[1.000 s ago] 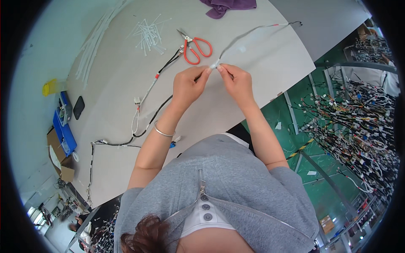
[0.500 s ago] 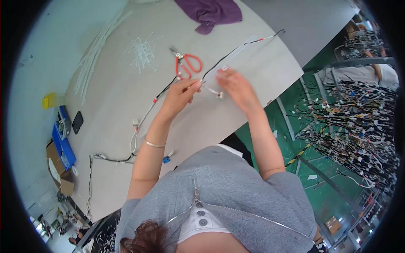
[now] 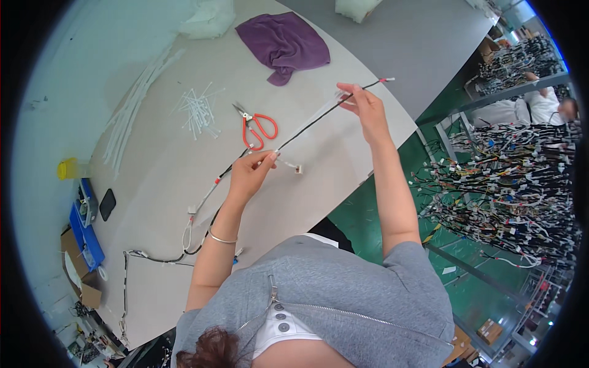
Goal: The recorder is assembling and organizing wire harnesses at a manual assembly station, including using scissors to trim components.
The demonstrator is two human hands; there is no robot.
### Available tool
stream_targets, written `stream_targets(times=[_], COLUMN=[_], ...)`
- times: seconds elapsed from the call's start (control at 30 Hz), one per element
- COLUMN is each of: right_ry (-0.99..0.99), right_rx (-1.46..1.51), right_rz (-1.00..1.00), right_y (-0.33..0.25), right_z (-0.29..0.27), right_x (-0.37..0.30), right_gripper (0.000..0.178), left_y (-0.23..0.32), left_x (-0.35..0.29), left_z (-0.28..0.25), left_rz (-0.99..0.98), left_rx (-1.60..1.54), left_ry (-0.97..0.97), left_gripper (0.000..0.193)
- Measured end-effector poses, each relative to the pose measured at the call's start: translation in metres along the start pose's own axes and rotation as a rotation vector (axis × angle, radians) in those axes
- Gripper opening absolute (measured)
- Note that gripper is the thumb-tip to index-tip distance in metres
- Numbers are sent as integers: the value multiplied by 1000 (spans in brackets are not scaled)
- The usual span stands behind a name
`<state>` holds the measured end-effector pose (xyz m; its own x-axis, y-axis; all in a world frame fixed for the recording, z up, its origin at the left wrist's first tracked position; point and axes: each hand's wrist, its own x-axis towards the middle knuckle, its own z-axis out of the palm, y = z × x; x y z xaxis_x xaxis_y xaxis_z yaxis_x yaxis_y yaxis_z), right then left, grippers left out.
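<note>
A black cable harness (image 3: 310, 122) runs taut above the grey table (image 3: 159, 184). My left hand (image 3: 250, 173) pinches it near a white connector branch (image 3: 297, 168). My right hand (image 3: 365, 108) grips it farther along, close to its red-and-white tipped end (image 3: 385, 80). The rest of the cable (image 3: 196, 208) trails down the table toward its near edge. Red-handled scissors (image 3: 257, 127) lie just beyond my left hand.
A pile of white cable ties (image 3: 197, 111) and long white strips (image 3: 132, 113) lie on the far left. A purple cloth (image 3: 285, 43) sits at the back. Racks hung with many wire harnesses (image 3: 509, 184) stand right; another person (image 3: 540, 104) sits beyond.
My hands have spread apart along the cable: the right hand slid out toward its tip, the left stayed near the connector. The view has tilted so more of the table shows.
</note>
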<state>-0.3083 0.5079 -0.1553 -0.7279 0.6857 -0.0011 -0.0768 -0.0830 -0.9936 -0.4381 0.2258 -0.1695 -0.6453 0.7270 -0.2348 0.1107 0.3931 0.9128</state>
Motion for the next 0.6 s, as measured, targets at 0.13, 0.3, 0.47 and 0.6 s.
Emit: stream_targets(times=[0.13,0.3,0.47,0.6], right_ry=[88,114,86,58], right_rx=[-5,-23,-56,17], right_rz=[-38,-50,25,295], right_y=[1,-2,-7,9], right_z=[9,9,11,3], right_x=[0,2,1,16], right_gripper=[44,39,39,40], left_y=[-5,-7,-12,-4], left_x=[-3,-10,-13,-21], left_z=[4,1,0,0], left_rz=[69,106,135,175], left_rx=[31,74,22,55], left_ry=[31,29,33,-2], left_gripper=[28,24,22,22])
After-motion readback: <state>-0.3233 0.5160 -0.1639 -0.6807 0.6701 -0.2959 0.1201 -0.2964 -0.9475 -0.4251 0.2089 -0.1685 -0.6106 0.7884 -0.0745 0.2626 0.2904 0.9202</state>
